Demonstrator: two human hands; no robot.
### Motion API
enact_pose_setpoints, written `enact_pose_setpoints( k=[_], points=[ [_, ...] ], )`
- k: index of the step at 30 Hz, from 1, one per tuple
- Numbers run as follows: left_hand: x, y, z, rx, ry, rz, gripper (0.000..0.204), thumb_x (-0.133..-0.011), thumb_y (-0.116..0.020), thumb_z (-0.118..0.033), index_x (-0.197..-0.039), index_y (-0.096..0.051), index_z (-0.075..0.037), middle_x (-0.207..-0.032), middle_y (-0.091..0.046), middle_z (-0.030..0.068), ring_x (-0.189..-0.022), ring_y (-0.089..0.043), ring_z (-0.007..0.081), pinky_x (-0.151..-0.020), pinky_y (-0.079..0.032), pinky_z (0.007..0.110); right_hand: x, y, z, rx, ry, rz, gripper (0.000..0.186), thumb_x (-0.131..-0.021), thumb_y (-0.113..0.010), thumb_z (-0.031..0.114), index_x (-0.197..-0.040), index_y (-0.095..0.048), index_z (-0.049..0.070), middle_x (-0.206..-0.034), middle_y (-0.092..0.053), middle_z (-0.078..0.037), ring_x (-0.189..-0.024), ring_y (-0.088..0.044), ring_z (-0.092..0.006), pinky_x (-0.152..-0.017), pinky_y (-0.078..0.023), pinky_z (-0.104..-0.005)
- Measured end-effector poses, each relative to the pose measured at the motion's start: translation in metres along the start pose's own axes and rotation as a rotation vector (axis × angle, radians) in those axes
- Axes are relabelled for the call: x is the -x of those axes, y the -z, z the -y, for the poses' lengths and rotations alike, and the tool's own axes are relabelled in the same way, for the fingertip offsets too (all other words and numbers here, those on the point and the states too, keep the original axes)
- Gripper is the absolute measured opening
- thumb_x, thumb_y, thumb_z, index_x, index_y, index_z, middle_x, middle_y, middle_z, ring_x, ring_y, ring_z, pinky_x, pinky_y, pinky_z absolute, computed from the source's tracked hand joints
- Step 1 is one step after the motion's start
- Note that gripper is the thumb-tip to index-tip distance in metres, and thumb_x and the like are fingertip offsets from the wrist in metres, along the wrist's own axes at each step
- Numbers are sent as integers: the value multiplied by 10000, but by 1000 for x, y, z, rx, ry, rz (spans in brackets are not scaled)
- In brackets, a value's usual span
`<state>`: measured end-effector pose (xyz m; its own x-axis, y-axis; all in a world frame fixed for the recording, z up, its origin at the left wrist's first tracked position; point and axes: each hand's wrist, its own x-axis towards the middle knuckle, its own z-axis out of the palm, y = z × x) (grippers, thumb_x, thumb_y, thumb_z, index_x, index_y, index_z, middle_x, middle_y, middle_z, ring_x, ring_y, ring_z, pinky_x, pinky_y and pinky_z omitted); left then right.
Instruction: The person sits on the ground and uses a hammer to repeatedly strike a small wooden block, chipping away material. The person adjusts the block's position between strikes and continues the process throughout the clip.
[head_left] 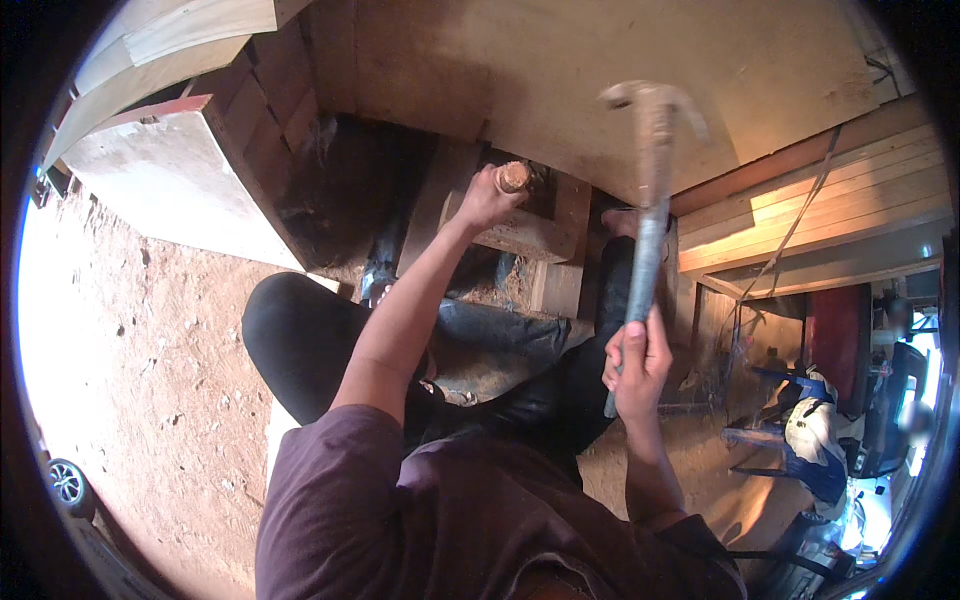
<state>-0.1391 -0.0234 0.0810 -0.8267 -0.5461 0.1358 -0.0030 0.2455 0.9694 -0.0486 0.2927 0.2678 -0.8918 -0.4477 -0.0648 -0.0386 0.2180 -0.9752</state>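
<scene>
My right hand (640,368) is wrapped round the lower handle of a claw hammer (648,255). The hammer stands raised in front of me, its head smeared by motion. My left hand (484,202) is closed round a round wooden handle (514,177) with a rough, frayed top end facing up. Whatever lies below that handle is hidden by my fingers. Right under the left hand is a thick wooden block (540,234) with a dark opening behind its front part. The hammer head is apart from the handle, up and to its right.
Ahead stands a large plywood sheet (560,70). Stacked boards (810,195) lie at the right, and a pale panel (170,180) leans at the left. My bent legs (300,335) flank the block. A chair with cloth on it (810,435) stands at the far right.
</scene>
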Motion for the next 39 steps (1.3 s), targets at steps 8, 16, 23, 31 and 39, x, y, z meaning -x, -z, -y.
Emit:
enact_pose_setpoints(
  k=[8,16,23,31,39],
  points=[
    [-3,-5,8,75,-116,45,286,-866,-764,-190,-1063,-683,-1,-946,-717,130,-903,-680,182,-836,-545,368,-14,-10,-40,463,-154,103,389,-1130,-515,280,-1468,-498,87,-671,-455,45,-476,-419,-24,-393,-356,-223],
    [-1,-3,6,12,-61,10,244,-842,-754,-174,-991,-666,-1,-916,-698,144,-866,-637,259,-799,-533,417,-7,-5,-1,-79,46,-37,221,-1130,-492,266,-1143,-533,49,-705,-498,20,-481,-419,-28,-384,-358,-215],
    [5,6,-12,73,-39,77,309,-797,-780,-169,-1042,-706,4,-1032,-723,239,-1037,-705,418,-882,-554,483,-19,-11,-37,365,-149,94,499,-1116,-554,307,-1553,-486,76,-665,-454,61,-506,-419,-30,-433,-375,-225],
    [1,2,1,-50,-84,32,267,-847,-762,-195,-994,-660,3,-886,-707,123,-823,-666,189,-772,-545,382,-6,-1,-9,53,71,-13,500,-1142,-465,357,-1545,-419,66,-716,-468,14,-477,-411,-10,-386,-349,-190],
    [-1,2,0,77,-13,87,284,-801,-774,-183,-1016,-704,-11,-996,-732,224,-988,-711,398,-868,-556,467,-16,-12,-45,359,59,102,526,-1109,-557,275,-1587,-456,79,-703,-510,32,-538,-469,-40,-454,-406,-232]
  ],
)
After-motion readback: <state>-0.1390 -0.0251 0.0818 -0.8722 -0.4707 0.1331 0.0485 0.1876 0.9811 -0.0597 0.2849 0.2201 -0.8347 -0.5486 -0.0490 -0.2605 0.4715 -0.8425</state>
